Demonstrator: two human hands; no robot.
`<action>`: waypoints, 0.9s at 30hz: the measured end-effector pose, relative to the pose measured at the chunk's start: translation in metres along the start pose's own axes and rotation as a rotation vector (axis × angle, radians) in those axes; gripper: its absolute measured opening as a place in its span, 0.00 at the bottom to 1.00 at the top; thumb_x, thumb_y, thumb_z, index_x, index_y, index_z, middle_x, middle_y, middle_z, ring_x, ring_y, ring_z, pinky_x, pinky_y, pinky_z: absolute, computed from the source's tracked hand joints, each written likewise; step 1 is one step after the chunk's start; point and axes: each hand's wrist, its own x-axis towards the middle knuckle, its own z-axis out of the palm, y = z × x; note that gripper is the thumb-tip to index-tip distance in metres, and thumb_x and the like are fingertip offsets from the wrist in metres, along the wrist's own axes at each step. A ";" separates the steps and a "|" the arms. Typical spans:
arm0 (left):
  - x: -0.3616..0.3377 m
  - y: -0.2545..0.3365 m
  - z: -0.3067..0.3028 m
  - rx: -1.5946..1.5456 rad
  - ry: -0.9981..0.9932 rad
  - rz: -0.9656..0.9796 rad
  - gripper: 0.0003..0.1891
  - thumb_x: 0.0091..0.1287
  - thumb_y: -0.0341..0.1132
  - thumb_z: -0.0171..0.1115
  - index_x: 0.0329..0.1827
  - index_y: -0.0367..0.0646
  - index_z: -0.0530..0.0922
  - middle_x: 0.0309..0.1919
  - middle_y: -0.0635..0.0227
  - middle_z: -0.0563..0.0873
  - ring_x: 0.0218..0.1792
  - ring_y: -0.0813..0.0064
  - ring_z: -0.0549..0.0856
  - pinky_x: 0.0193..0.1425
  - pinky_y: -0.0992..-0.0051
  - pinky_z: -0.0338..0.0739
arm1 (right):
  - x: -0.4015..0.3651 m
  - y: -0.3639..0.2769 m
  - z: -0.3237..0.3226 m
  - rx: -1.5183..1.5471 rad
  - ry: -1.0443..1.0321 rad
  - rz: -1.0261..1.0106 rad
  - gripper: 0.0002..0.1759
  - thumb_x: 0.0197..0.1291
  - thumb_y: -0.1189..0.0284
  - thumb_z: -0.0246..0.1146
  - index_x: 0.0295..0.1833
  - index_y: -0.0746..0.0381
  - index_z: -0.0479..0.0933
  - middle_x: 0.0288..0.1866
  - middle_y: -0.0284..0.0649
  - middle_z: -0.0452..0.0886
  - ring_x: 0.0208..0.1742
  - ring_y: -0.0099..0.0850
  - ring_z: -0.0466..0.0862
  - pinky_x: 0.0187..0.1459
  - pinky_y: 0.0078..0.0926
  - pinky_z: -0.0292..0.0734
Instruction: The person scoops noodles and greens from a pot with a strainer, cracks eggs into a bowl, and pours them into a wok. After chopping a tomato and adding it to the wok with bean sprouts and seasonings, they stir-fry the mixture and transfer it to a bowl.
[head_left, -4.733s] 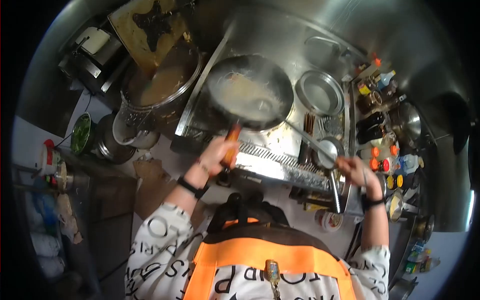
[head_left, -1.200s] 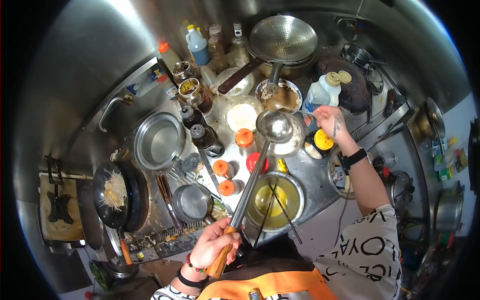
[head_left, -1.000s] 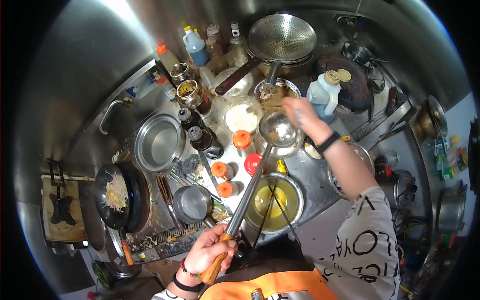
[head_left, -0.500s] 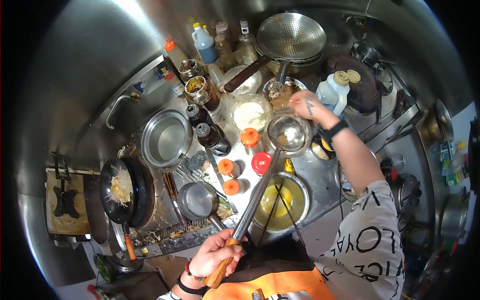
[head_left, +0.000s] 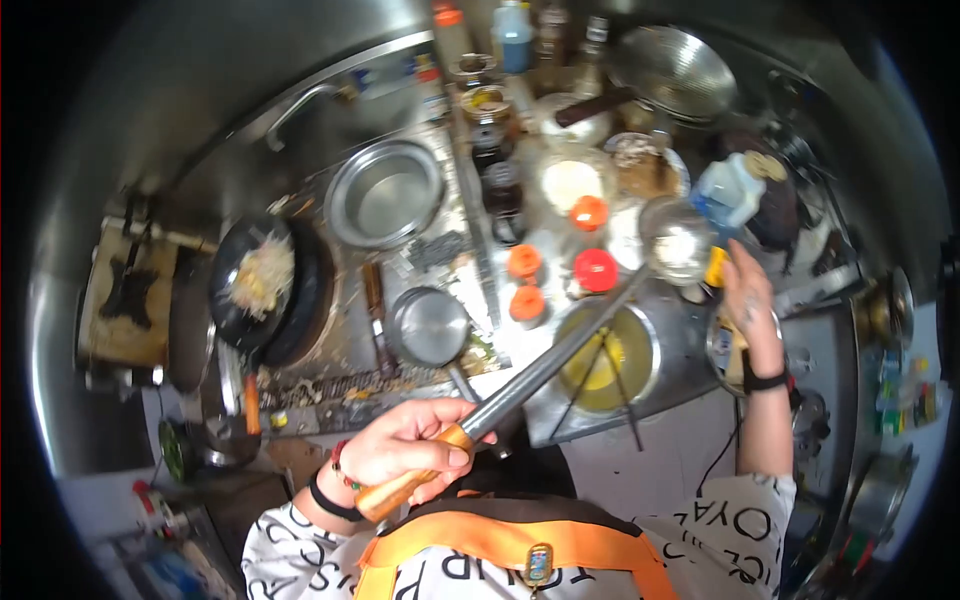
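Observation:
My left hand (head_left: 420,455) is closed around the wooden grip of a long-handled metal ladle (head_left: 560,365). The ladle slants up to the right, and its round bowl (head_left: 677,240) hangs beside a bowl of white powder (head_left: 572,186). My right hand (head_left: 750,300), slightly blurred, is just right of the ladle's bowl, fingers stretched out and nothing visible in them. Below the ladle, a metal basin (head_left: 648,362) holds yellow liquid with chopsticks (head_left: 622,385) resting in it. Orange-capped bottles (head_left: 525,262) and a red-lidded container (head_left: 596,270) stand left of the ladle's bowl.
To the left, a black wok (head_left: 235,310) with pale shredded food rests on the stove. A large pot (head_left: 385,195) and a saucepan (head_left: 430,327) stand mid-counter. A strainer (head_left: 675,72), dark bottles (head_left: 503,200) and a blue-white jug (head_left: 730,190) are farther back.
The view has shifted, so the counter appears farther up and right. My right hand has moved from above the ladle's bowl to its right side, and its fingers have opened out.

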 end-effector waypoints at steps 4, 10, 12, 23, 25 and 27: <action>-0.067 -0.012 -0.042 -0.059 -0.122 0.237 0.18 0.60 0.24 0.55 0.53 0.30 0.68 0.21 0.67 0.75 0.11 0.82 0.72 0.12 0.85 0.63 | -0.017 -0.119 -0.070 0.688 -0.231 0.374 0.16 0.64 0.71 0.54 0.53 0.69 0.73 0.42 0.39 0.80 0.42 0.22 0.77 0.46 0.20 0.72; -0.132 -0.040 -0.135 0.356 0.054 0.749 0.20 0.62 0.32 0.57 0.57 0.35 0.70 0.48 0.67 0.72 0.53 0.82 0.70 0.56 0.82 0.64 | -0.091 -0.418 -0.044 1.561 -0.978 0.021 0.22 0.66 0.71 0.49 0.63 0.67 0.61 0.52 0.48 0.77 0.53 0.37 0.78 0.55 0.31 0.73; -0.143 -0.051 -0.160 0.443 0.169 0.832 0.18 0.65 0.34 0.57 0.56 0.36 0.72 0.49 0.68 0.69 0.53 0.79 0.69 0.56 0.78 0.66 | -0.129 -0.514 -0.014 2.048 -1.046 0.650 0.25 0.66 0.69 0.48 0.66 0.64 0.55 0.48 0.48 0.76 0.43 0.38 0.81 0.48 0.31 0.77; -0.272 -0.156 -0.406 0.381 1.270 0.983 0.18 0.62 0.22 0.56 0.56 0.37 0.71 0.42 0.66 0.80 0.40 0.80 0.79 0.41 0.79 0.74 | -0.100 -0.605 0.150 0.815 -0.642 0.043 0.26 0.51 0.78 0.60 0.58 0.69 0.67 0.35 0.50 0.80 0.34 0.33 0.81 0.37 0.28 0.75; -0.264 -0.175 -0.426 0.112 1.093 0.752 0.19 0.65 0.29 0.55 0.59 0.37 0.68 0.51 0.61 0.77 0.50 0.72 0.78 0.50 0.70 0.75 | -0.094 -0.609 0.155 0.799 -0.516 -0.084 0.27 0.53 0.75 0.60 0.60 0.71 0.65 0.42 0.56 0.79 0.43 0.38 0.82 0.45 0.28 0.74; -0.257 -0.167 -0.411 -0.470 0.521 0.503 0.23 0.68 0.42 0.52 0.62 0.41 0.65 0.55 0.57 0.75 0.52 0.63 0.78 0.51 0.62 0.76 | -0.100 -0.624 0.157 0.818 -0.577 0.091 0.27 0.55 0.72 0.59 0.60 0.73 0.65 0.37 0.58 0.79 0.39 0.38 0.83 0.42 0.27 0.75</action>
